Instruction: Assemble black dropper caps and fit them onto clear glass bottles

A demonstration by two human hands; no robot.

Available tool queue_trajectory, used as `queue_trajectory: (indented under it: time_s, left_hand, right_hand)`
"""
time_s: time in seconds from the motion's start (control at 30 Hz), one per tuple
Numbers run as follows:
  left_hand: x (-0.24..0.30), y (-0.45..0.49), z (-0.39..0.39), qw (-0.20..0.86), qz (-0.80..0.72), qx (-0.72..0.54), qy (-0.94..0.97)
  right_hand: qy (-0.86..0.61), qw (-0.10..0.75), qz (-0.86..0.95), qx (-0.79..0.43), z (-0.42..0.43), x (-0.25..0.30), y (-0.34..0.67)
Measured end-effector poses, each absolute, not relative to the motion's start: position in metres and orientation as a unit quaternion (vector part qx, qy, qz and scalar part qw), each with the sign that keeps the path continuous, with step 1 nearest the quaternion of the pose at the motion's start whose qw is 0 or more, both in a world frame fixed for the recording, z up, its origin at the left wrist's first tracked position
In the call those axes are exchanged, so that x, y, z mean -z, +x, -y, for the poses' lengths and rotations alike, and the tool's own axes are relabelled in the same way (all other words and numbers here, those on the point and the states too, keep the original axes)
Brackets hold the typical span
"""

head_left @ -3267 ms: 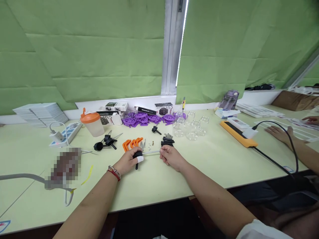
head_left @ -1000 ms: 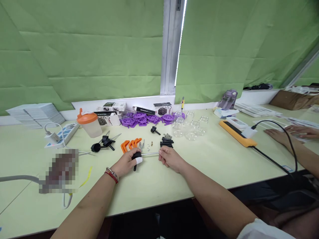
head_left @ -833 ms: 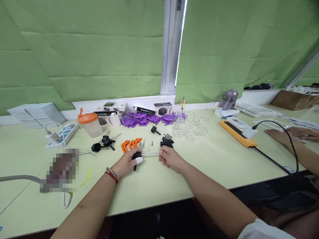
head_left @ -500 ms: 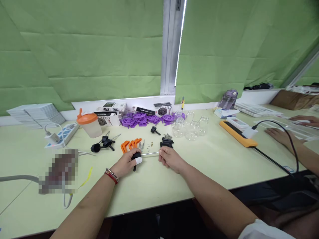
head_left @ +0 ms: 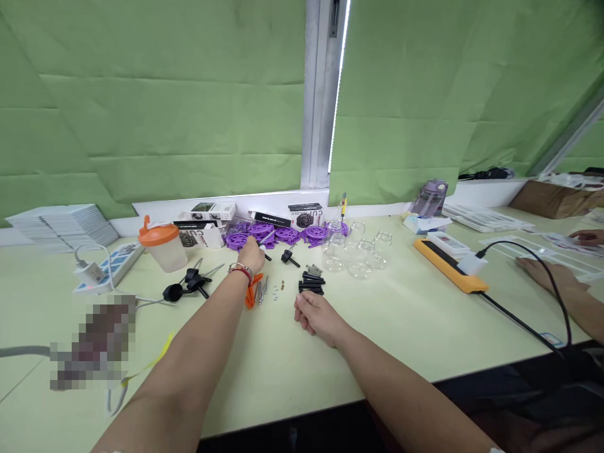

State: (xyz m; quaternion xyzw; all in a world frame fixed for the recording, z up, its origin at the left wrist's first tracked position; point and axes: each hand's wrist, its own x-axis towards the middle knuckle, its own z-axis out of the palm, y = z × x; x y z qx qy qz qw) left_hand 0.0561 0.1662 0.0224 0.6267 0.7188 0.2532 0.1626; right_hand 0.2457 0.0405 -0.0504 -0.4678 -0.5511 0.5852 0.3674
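Observation:
My left hand [head_left: 251, 257] reaches toward the back of the table, closed around a black plastic piece with a metal rod; the rod points up and right, and the palm hides most of the piece. Just behind it lie purple wheel-shaped parts [head_left: 261, 233]. Another black piece [head_left: 290, 257] sits to its right. Below my left wrist are orange angled parts [head_left: 251, 292], partly covered, beside several screws [head_left: 261, 290]. My right hand [head_left: 321, 316] rests on the table with fingers curled, their inside hidden. Black tubes [head_left: 312, 283] and springs [head_left: 314, 270] lie just beyond it.
Clear cups [head_left: 362, 248] stand behind on the right. A shaker bottle [head_left: 165, 245] and black pieces with rods [head_left: 192, 280] are left. Small boxes [head_left: 202, 236] line the wall. At right lie an orange power strip [head_left: 446, 267] and a co-worker's hand [head_left: 550, 274].
My left hand has carried the black piece with its rod forward to the purple parts. The rod has left my right fingers, which stay curled near the same spot.

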Motion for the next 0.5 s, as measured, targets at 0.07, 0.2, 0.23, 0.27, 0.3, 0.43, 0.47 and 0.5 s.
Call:
queue_trajectory:
  time_s: [0.07, 0.2, 0.23, 0.27, 0.3, 0.43, 0.47, 0.5]
  left_hand:
    - [-0.008, 0.066, -0.179, 0.164, -0.735, -0.221, 0.619]
    - [0.013, 0.075, -0.19, 0.153, -0.757, -0.176, 0.61]
    - [0.016, 0.076, -0.191, 0.146, -0.76, -0.17, 0.61]
    - [0.018, 0.077, -0.193, 0.139, -0.761, -0.165, 0.611]
    - [0.019, 0.079, -0.194, 0.131, -0.762, -0.161, 0.614]
    - [0.014, 0.082, -0.197, 0.099, -0.756, -0.147, 0.63]
    - [0.009, 0.08, -0.196, 0.086, -0.754, -0.146, 0.635]
    - [0.003, 0.076, -0.194, 0.07, -0.752, -0.148, 0.639]
  right_hand:
    - [-0.466, 0.365, 0.553, -0.586, -0.041, 0.05, 0.246]
    - [-0.462, 0.355, 0.557, -0.591, -0.042, 0.05, 0.246]
    - [-0.461, 0.353, 0.557, -0.594, -0.042, 0.05, 0.246]
    - [-0.461, 0.353, 0.555, -0.596, -0.043, 0.051, 0.247]
    - [-0.46, 0.353, 0.553, -0.599, -0.043, 0.051, 0.247]
    - [-0.454, 0.352, 0.552, -0.605, -0.043, 0.052, 0.248]
    - [-0.454, 0.35, 0.552, -0.605, -0.043, 0.051, 0.249]
    - [-0.455, 0.349, 0.552, -0.605, -0.042, 0.05, 0.249]
